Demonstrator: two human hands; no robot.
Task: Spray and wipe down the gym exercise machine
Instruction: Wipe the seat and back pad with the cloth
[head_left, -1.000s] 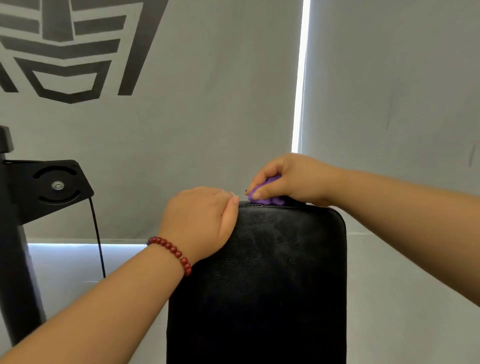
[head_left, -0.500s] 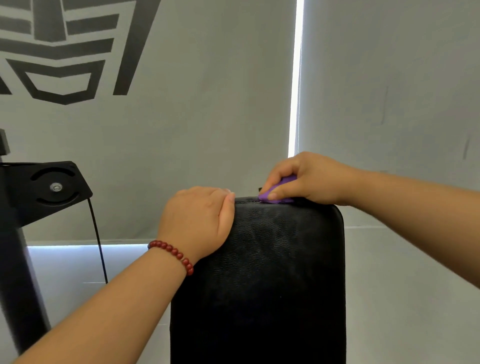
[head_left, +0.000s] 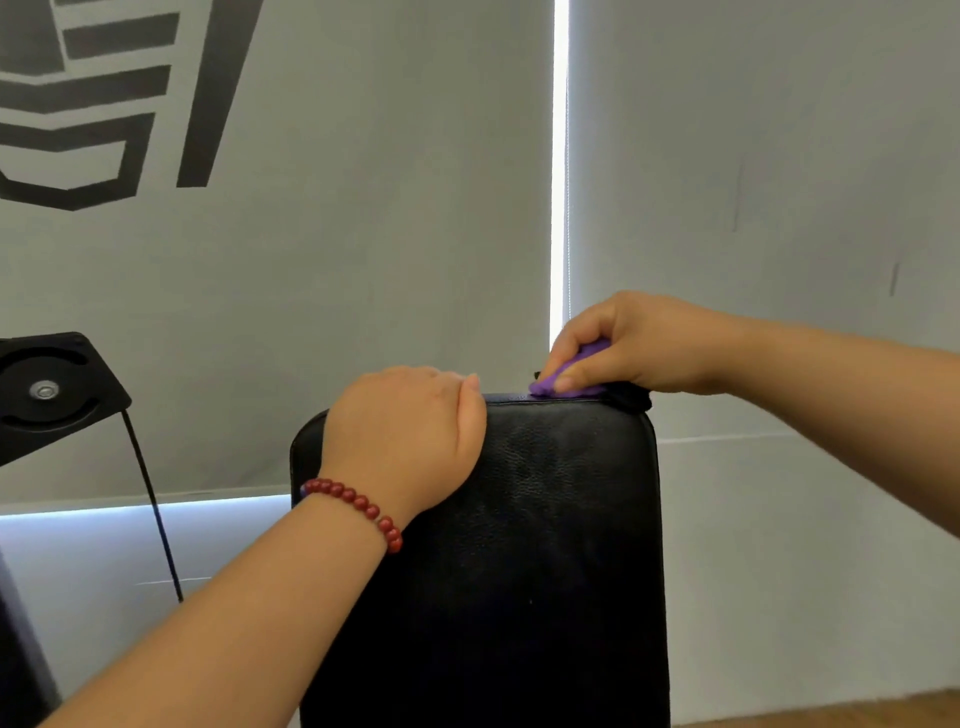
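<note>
Against the picture from a second ago, the black pad fills more of the view, and its rounded upper left corner now shows past the wrist. The grey blind behind it has slid left, so less of its dark printed emblem is in view. The right hand has travelled along the pad's top edge towards the right corner, and the gap between the two hands is wider than before. The left hand stays where it was on the top edge, left of the middle. The purple cloth has gone along with the right hand and is still pressed on the top seam.

The pad stands upright in the middle of the view. It is black, leather-like and finely grained, with faint dull smears across its upper front. The left hand is curled over its top edge and grips it, thumb lying down the front, the fingertips hidden behind. The right hand is closed round the bunched cloth, thumb and fingers pinching it, so only a small purple wad shows under them.

At the left edge a black metal plate with a bolt sits tilted, and a thin black cable hangs from it. A red bead bracelet circles the left wrist.
</note>
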